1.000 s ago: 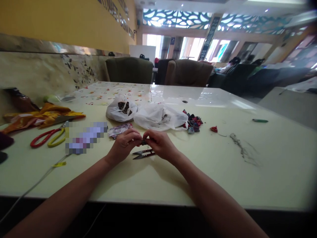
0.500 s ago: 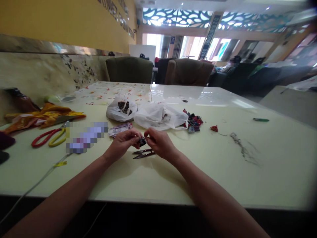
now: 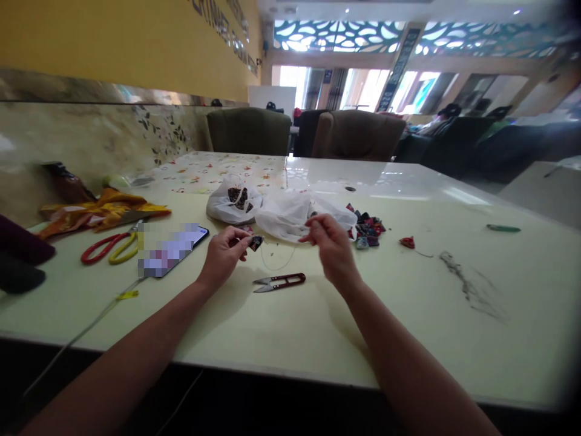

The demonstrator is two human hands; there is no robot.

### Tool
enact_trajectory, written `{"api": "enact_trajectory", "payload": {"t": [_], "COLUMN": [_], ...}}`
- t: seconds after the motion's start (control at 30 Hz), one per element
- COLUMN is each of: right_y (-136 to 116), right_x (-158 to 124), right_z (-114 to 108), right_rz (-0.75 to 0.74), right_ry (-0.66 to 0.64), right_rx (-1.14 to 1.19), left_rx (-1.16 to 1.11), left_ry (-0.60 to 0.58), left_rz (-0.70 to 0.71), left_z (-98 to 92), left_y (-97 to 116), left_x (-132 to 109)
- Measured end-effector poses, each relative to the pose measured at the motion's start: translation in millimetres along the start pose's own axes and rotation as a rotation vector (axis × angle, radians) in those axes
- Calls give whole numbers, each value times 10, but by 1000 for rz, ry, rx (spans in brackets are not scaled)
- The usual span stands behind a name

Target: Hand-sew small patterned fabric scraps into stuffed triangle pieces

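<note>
Between the fingertips of my left hand [image 3: 222,255] is a small dark patterned fabric piece [image 3: 256,243]. A thin thread [image 3: 276,269] hangs from it in a loose loop toward my right hand [image 3: 334,254]. The right fingers are pinched together at the thread's other end; whether a needle is in them is too small to see. Below, between the hands, thread snips [image 3: 280,281] lie on the table with their blades apart. White plastic bags [image 3: 284,215] stand just beyond my hands, one with dark bits inside.
A heap of small fabric pieces [image 3: 370,229] lies right of the bags, with a red piece [image 3: 407,242] and tangled threads [image 3: 458,275] farther right. At left are red-and-yellow scissors [image 3: 102,248], a phone [image 3: 197,237] on a cable, and orange cloth [image 3: 106,206].
My right hand has moved away to the right and slightly up, drawing the thread out from the fabric piece. The snips now show fully. The view has shifted a little left.
</note>
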State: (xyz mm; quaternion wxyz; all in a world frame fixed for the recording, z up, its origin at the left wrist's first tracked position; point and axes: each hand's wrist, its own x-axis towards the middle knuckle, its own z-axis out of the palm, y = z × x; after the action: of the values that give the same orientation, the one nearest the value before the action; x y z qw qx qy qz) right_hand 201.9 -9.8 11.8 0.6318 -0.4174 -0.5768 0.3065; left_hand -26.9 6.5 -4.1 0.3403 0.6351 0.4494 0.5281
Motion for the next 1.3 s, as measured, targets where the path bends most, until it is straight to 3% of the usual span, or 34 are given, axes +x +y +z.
{"api": "enact_trajectory", "payload": {"t": [0.23,0.4,0.47,0.53,0.6,0.7,0.83,0.97,1.17,1.3], "right_y": [63,149,165,160,135,83,37,25,-7,-18], "right_x": [346,430,420,380,301,120,-123,-225,-200,-213], "right_z": [-553,-791,-757,-644,-468,-151,189,296,253,263], "right_rz": [48,108,124,134,132,165,123,76,42,28], "right_ry": [601,745,708,593,407,-8,-312,-384,-271,-275], "right_rx": [278,277,217,153,115,58,-63,-130,-140,-150], "left_rx": [306,363,325,268,212,155,151,95,-91,-115], "left_ry": [275,304,261,200,147,57,-95,-172,-178,-165], "left_rz": [209,247,250,244,238,247,311,314,85,67], "left_z": [-186,-180,-151,-113,-67,9,89,125,138,151], "left_y": [-135,-124,-104,-80,-54,-15,31,75,111,120], "left_x": [151,145,118,82,39,-31,-113,-157,-164,-177]}}
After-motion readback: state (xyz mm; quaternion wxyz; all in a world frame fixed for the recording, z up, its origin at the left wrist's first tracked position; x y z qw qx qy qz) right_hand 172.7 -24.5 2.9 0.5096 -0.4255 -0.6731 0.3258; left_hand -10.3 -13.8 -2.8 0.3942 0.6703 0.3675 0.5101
